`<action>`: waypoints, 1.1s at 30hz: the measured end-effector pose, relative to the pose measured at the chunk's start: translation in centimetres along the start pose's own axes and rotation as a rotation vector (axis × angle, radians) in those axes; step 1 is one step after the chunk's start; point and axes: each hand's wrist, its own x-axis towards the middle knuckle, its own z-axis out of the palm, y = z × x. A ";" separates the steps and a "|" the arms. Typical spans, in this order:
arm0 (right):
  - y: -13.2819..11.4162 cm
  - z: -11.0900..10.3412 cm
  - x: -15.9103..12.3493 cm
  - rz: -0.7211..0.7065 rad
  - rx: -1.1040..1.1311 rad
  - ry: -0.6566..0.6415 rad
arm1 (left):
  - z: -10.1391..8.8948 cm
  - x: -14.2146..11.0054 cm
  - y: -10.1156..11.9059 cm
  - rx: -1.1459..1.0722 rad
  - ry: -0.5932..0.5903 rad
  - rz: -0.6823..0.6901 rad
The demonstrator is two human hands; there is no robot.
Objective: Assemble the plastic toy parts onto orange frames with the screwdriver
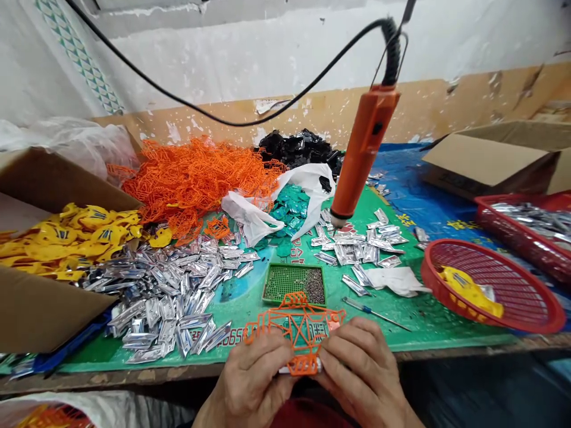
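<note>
Two hands are at 6 o'clock, the left hand [252, 380] and the right hand [361, 374], and they hold one orange frame [297, 300]. One orange hand tool [366, 142] hangs at 1 o'clock. There is one screwdriver [375, 312] and one green tray [294, 266]. There are two red baskets, a round basket [428, 279] at 4 o'clock and a long basket [504, 199] at 3 o'clock. There are two cardboard boxes, a left box [44, 178] at 9 o'clock and a right box [486, 157] at 2 o'clock. There is one white bag [307, 184] at 12 o'clock. Six heaps lie about: one orange heap [191, 178], one black heap [298, 148], one blue-green heap [289, 208], one yellow heap [62, 246], one big silver heap [165, 297] and one small silver heap [357, 244].
</note>
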 end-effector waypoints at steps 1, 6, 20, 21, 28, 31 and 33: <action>0.0 0.0 0.0 0.002 0.006 -0.005 | 0.0 0.0 0.0 0.001 0.004 0.006; -0.4 0.0 0.2 0.014 0.027 0.000 | 0.0 -0.4 -0.2 -0.039 0.014 -0.028; -0.8 0.7 -0.6 0.213 0.197 -0.083 | 0.0 -0.7 -0.5 -0.086 -0.051 -0.044; -0.7 0.7 -0.9 0.213 0.188 -0.076 | 0.2 -0.8 -0.4 -0.085 -0.030 -0.059; -0.3 0.9 -2.7 0.184 0.130 -0.065 | 0.4 -1.5 -0.1 -0.140 -0.027 -0.128; -0.4 1.1 -3.0 0.161 0.099 -0.071 | 0.5 -1.9 -0.3 -0.153 -0.014 -0.133; -0.4 1.3 -2.9 0.146 0.069 -0.075 | 0.5 -2.1 -0.4 -0.152 -0.008 -0.136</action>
